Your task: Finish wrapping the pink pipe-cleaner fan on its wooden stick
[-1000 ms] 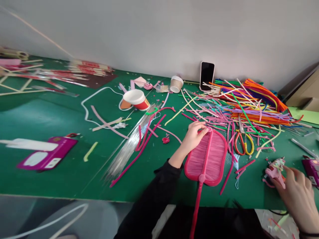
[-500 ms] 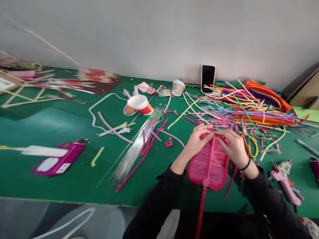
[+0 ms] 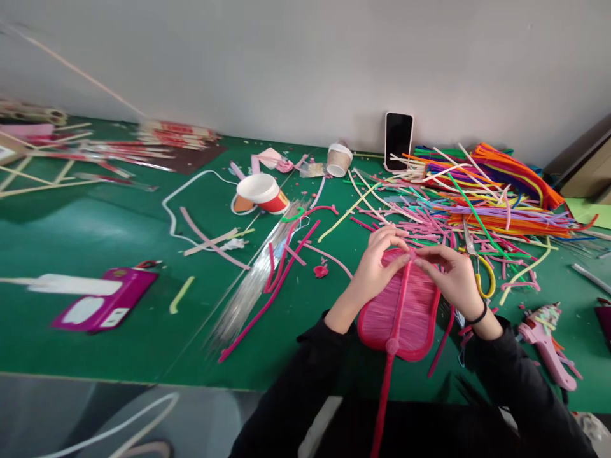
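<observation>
A pink hand fan [image 3: 417, 318], made of pipe cleaners, has a darker pink rim, a central rib with a round knob low on it, and a long handle pointing toward me. My left hand [image 3: 379, 264] is closed at the fan's top edge, thumb and fingertips pinching the upper end of the rib. From the other side my right hand [image 3: 451, 273] pinches the same spot, its fingertips almost meeting the left ones. Whatever small piece sits between the fingertips is too small to make out. A black band circles the right wrist.
Loose colourful pipe cleaners [image 3: 506, 191] pile up beyond my right hand, near yellow-handled scissors [image 3: 485, 277]. A pink glue gun [image 3: 547, 350] lies at right. A phone [image 3: 399, 141] leans on the wall. Left are a paper cup [image 3: 270, 197], wires [image 3: 252, 286] and a purple box [image 3: 114, 305].
My right hand has opened its grip angle slightly and shifted a little to the right at the wrist. Both hands stay at the fan's top. The view has shifted slightly.
</observation>
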